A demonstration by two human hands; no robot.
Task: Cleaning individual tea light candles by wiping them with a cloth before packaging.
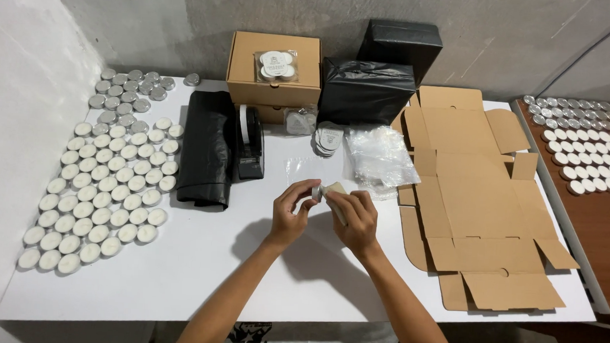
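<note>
White surface (195, 284) standing against a grey wall, left hand (290, 216) and right hand (355, 219) together pinching a small tealight (317, 191) between fingertips, tealight rows (106, 189) lying well left

White surface (195, 270) was pretty packed – rows of tealights (105, 192) on the left, a black bag roll (207, 145), tape dispenser (249, 144), flattened cardboard boxes (481, 201) on the right.

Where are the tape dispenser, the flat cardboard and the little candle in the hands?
Tape dispenser (251, 144), head view, on its black body.
Flat cardboard (481, 201), head view, on the middle panel.
Candle (316, 191), head view, on its rim between the fingertips of both hands.
</note>
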